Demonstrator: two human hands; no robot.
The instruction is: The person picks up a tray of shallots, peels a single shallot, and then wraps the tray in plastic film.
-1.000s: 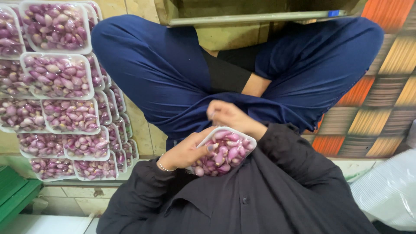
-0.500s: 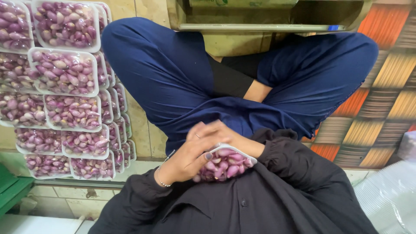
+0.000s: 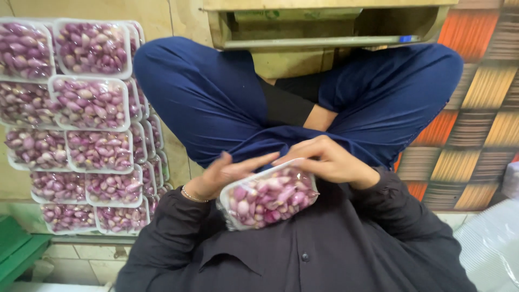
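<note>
I sit cross-legged in dark blue trousers and a black shirt. Against my chest I hold a white foam tray of purple shallots (image 3: 268, 197), covered with clear film. My left hand (image 3: 224, 174) grips the tray's left edge, fingers stretched over its top rim. My right hand (image 3: 327, 160) rests curled on the tray's upper right edge, pressing the film there. The tray is tilted toward the camera.
Stacked rows of several wrapped shallot trays (image 3: 89, 103) lie on the floor at the left. A wooden and metal stand (image 3: 324, 32) is beyond my knees. A striped woven mat (image 3: 476, 124) lies at the right, clear plastic (image 3: 489, 243) at lower right, a green crate (image 3: 16, 254) at lower left.
The tray has tilted so its filled face shows more. My hands shifted from covering its top to gripping its upper edges, left fingers now stretched out.
</note>
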